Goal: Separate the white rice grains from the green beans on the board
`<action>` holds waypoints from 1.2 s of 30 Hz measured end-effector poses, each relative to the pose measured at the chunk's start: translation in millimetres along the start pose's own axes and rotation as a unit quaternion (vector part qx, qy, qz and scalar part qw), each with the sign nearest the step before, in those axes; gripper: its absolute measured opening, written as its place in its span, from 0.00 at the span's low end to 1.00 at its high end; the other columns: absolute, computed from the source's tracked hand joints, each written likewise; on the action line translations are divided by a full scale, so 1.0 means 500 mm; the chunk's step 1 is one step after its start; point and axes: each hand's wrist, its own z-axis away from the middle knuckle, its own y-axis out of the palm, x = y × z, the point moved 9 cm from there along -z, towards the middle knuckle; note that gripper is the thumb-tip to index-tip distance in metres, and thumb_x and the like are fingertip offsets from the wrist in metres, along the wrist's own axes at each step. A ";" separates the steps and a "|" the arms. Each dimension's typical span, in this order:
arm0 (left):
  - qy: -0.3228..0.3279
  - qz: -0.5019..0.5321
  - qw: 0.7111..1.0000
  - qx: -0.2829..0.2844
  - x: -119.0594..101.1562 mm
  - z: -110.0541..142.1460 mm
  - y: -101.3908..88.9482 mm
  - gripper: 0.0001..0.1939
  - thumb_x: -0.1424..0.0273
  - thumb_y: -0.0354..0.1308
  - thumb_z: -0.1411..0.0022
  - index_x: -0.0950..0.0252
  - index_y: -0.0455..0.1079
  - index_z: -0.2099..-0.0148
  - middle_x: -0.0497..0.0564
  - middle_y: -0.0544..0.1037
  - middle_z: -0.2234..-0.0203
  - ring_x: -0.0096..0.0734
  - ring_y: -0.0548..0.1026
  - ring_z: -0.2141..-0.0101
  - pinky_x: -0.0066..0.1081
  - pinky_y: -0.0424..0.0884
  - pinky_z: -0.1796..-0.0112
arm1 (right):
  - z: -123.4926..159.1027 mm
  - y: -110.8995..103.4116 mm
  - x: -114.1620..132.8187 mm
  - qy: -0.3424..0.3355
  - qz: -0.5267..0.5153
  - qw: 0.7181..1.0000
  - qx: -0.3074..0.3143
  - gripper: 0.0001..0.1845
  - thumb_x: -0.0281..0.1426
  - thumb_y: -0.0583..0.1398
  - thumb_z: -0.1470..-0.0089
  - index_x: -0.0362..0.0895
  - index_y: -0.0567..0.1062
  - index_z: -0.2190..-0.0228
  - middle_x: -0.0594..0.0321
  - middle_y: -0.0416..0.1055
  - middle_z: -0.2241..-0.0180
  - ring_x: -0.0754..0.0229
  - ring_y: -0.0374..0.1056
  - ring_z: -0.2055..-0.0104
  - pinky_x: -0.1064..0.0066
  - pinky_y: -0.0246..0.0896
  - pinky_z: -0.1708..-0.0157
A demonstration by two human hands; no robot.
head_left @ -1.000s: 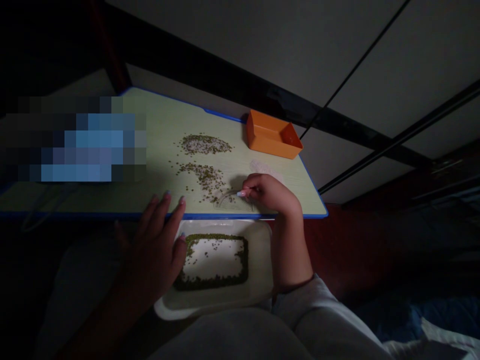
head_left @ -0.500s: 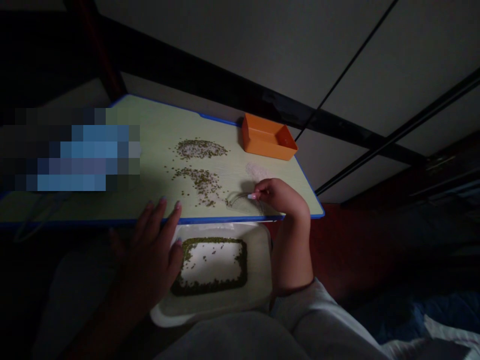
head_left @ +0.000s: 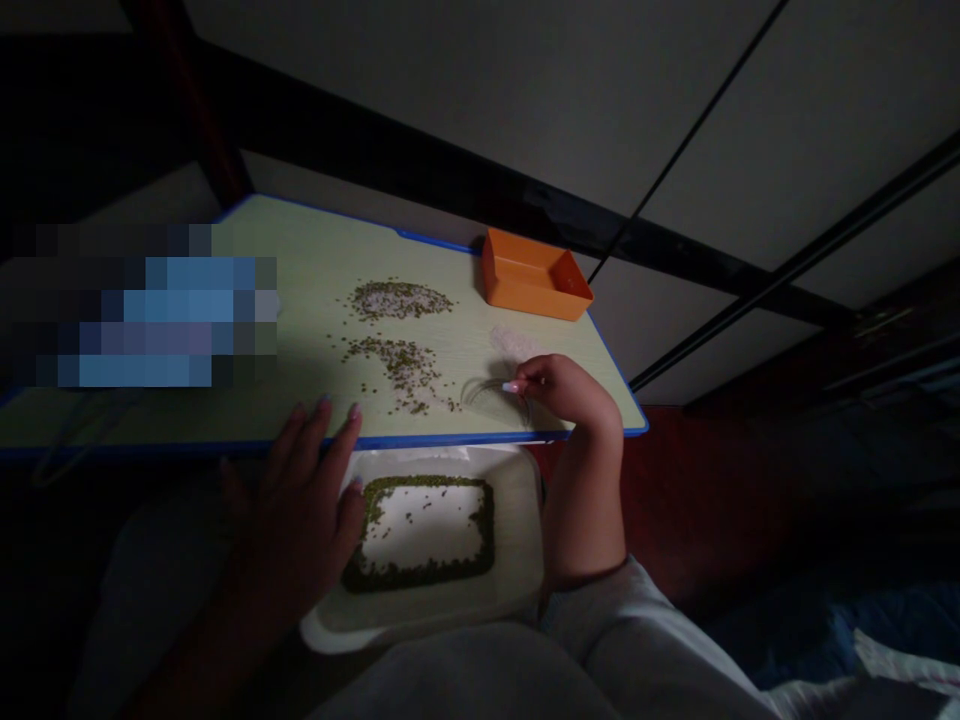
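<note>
My right hand (head_left: pixel 566 390) pinches a clear piece with a curved edge (head_left: pixel 491 385), low over the tabletop; its exact kind is too faint to make out. Just left of that piece lies a loose pile of green beans mixed with whitish grains (head_left: pixel 409 370). A second mixed pile (head_left: pixel 397 300) sits behind it. Beyond my right hand is a small patch of pale grains (head_left: pixel 514 342). My left hand (head_left: pixel 304 500) is open, fingers spread at the table's front edge, its thumb by the rim of a white basin (head_left: pixel 517 560). Green beans (head_left: pixel 420 575) ring the basin's floor.
An orange open box (head_left: pixel 536 290) stands at the table's back right. The pale green table (head_left: pixel 300 250) has a blue edge. A blurred-out bluish patch (head_left: pixel 180 305) covers its left side. Cabinet panels (head_left: pixel 525 90) rise behind.
My right hand has shifted slightly right with the clear piece, away from the front bean pile. My left hand stays where it was.
</note>
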 end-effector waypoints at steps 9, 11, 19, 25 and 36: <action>0.004 -0.002 1.000 -0.005 -0.002 0.001 -0.004 0.28 0.65 0.35 0.37 0.57 0.44 0.34 0.58 0.50 0.33 0.46 0.45 0.33 0.71 0.46 0.43 | -0.001 0.007 0.021 -0.042 -0.035 0.998 0.012 0.16 0.37 0.57 0.47 0.40 0.71 0.80 0.66 0.63 0.80 0.67 0.54 0.74 0.73 0.47 0.72; 0.003 0.001 1.000 -0.007 -0.001 0.001 -0.003 0.29 0.65 0.36 0.37 0.56 0.43 0.34 0.58 0.50 0.33 0.46 0.45 0.33 0.71 0.45 0.43 | 0.001 0.003 0.019 -0.039 -0.036 0.999 0.008 0.17 0.38 0.57 0.47 0.40 0.71 0.80 0.66 0.63 0.81 0.67 0.54 0.74 0.73 0.47 0.72; -0.001 0.012 1.000 -0.005 -0.004 -0.001 -0.005 0.28 0.66 0.36 0.37 0.56 0.44 0.35 0.58 0.51 0.33 0.46 0.45 0.33 0.71 0.45 0.42 | 0.002 0.014 0.010 -0.028 -0.031 0.999 0.035 0.16 0.37 0.58 0.47 0.39 0.72 0.80 0.65 0.65 0.80 0.68 0.55 0.74 0.72 0.48 0.71; -0.003 0.008 1.000 0.000 -0.003 0.000 -0.004 0.28 0.65 0.36 0.37 0.57 0.45 0.35 0.58 0.51 0.33 0.46 0.45 0.33 0.70 0.45 0.42 | -0.004 0.024 0.015 -0.025 -0.017 0.999 0.035 0.16 0.37 0.58 0.46 0.39 0.74 0.78 0.65 0.64 0.80 0.68 0.54 0.74 0.72 0.48 0.72; 0.004 0.004 1.000 -0.002 -0.005 -0.001 -0.001 0.28 0.65 0.36 0.37 0.58 0.45 0.35 0.58 0.50 0.33 0.46 0.45 0.33 0.70 0.47 0.43 | -0.005 0.022 0.009 -0.003 0.007 1.000 0.015 0.18 0.39 0.58 0.46 0.39 0.73 0.79 0.67 0.60 0.82 0.69 0.49 0.77 0.72 0.43 0.75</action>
